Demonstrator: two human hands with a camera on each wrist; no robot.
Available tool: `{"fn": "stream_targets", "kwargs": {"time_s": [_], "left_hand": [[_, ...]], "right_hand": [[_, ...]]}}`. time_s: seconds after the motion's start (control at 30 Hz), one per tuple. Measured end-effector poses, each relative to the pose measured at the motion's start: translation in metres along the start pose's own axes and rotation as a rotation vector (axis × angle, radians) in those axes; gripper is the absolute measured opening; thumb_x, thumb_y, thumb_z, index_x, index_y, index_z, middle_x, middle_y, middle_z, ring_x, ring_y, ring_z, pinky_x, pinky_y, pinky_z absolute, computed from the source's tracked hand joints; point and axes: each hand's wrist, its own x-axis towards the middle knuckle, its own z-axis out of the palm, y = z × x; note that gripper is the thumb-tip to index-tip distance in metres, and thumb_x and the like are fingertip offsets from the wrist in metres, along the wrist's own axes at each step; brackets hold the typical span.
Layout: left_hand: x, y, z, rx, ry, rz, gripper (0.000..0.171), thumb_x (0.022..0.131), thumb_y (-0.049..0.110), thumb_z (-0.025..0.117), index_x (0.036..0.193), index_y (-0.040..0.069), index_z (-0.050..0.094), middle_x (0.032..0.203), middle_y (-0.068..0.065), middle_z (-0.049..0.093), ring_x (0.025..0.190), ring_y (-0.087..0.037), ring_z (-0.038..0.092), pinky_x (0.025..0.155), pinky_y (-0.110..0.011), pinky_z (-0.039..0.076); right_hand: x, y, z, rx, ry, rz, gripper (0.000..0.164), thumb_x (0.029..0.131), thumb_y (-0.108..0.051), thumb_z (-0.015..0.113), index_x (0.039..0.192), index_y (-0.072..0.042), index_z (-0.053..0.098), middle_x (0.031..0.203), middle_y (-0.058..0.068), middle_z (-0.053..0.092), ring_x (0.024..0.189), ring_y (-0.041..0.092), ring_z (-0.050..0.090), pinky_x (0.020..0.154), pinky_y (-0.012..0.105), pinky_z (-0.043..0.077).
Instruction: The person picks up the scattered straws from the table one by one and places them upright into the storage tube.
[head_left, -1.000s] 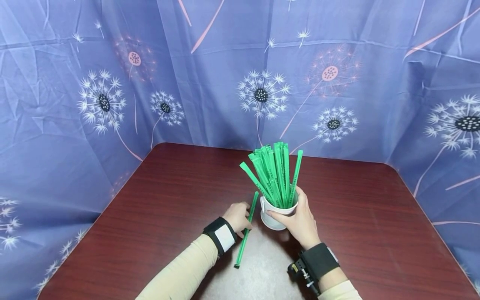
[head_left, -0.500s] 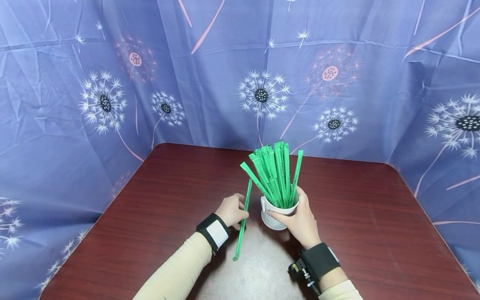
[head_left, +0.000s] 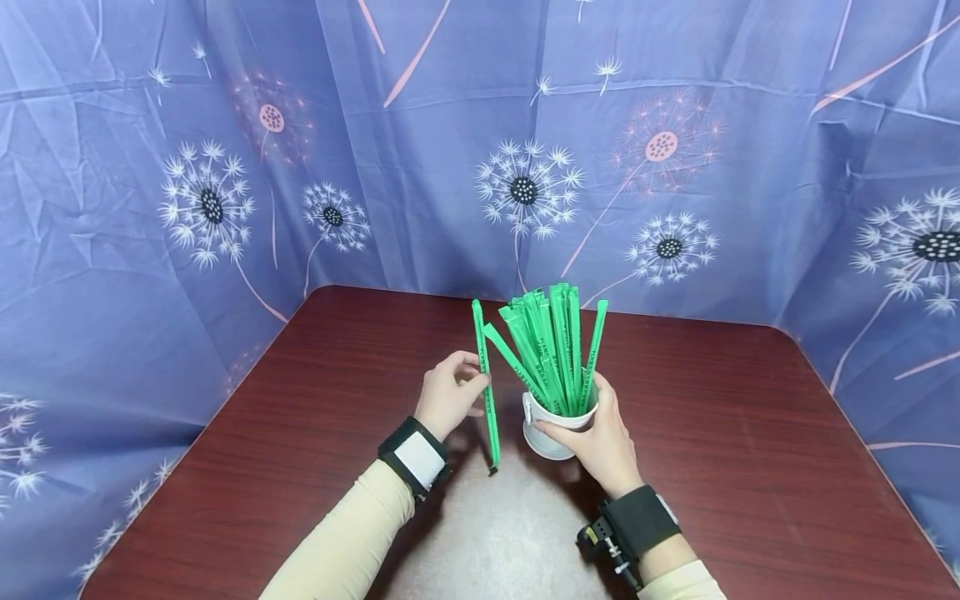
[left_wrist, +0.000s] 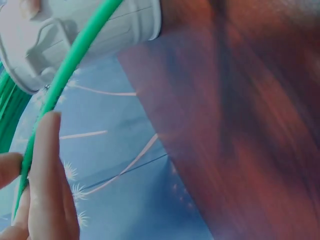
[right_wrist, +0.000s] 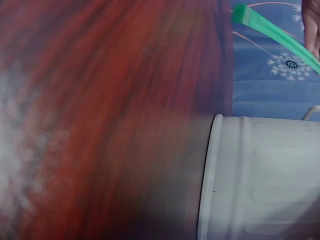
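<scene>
My left hand (head_left: 448,395) pinches a green paper-wrapped straw (head_left: 491,417) between thumb and fingers, near its middle. The straw stands nearly upright, just left of a small white bucket (head_left: 546,442). In the left wrist view the straw (left_wrist: 75,52) crosses in front of the bucket (left_wrist: 100,35). Several like green wrapped straws (head_left: 551,350) fan out of the bucket's top. My right hand (head_left: 609,446) grips the bucket from the right, thumb across its front. The right wrist view shows the bucket's ribbed wall (right_wrist: 280,175) and the held straw's lower end (right_wrist: 275,32).
A dark red wood-grain table (head_left: 750,467) lies under everything, with a bright glare patch at its near middle. Blue curtains (head_left: 420,183) with dandelion prints stand behind and along both sides. Black wrist straps (head_left: 641,521) carry the cameras.
The left hand has raised the straw from low over the table and tipped it more upright, moving slightly left and away from me. The right hand and bucket have stayed in place.
</scene>
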Motion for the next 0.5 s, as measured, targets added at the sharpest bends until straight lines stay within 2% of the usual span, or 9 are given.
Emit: {"fn": "stream_targets", "kwargs": {"time_s": [0.07,0.17,0.37,0.5], "left_hand": [[0.000,0.003,-0.002,-0.026,0.029,0.015,0.020,0.091,0.013,0.067,0.109,0.006,0.066,0.096,-0.013,0.073,0.073,-0.022,0.073,0.058,-0.037,0.061],[0.001,0.009,-0.006,-0.061,0.072,0.051,0.018,0.091,0.016,0.069,0.105,0.005,0.067,0.092,-0.013,0.074,0.073,-0.025,0.074,0.058,-0.035,0.061],[0.003,0.025,-0.016,-0.175,0.159,0.124,0.015,0.089,0.017,0.072,0.098,0.005,0.068,0.088,-0.016,0.074,0.079,-0.032,0.074,0.058,-0.038,0.061],[0.002,0.036,-0.019,-0.232,0.189,0.169,0.016,0.088,0.018,0.074,0.094,0.004,0.068,0.088,-0.023,0.073,0.073,-0.024,0.073,0.057,-0.038,0.061]], "right_hand": [[0.000,0.000,0.000,-0.001,-0.001,0.003,0.107,0.067,-0.055,0.087,0.151,-0.026,0.027,0.141,0.002,0.048,0.124,0.028,0.055,0.088,0.057,0.045],[0.001,0.000,0.001,-0.002,-0.004,0.008,0.108,0.066,-0.056,0.087,0.151,-0.027,0.027,0.142,0.002,0.048,0.124,0.028,0.055,0.088,0.057,0.045],[0.001,0.001,0.001,0.000,-0.008,0.014,0.108,0.066,-0.056,0.087,0.151,-0.027,0.027,0.142,0.002,0.048,0.124,0.029,0.054,0.089,0.057,0.045],[0.000,0.002,0.001,0.000,-0.010,0.019,0.108,0.066,-0.056,0.087,0.151,-0.027,0.027,0.141,0.003,0.048,0.124,0.029,0.054,0.089,0.057,0.045]]}}
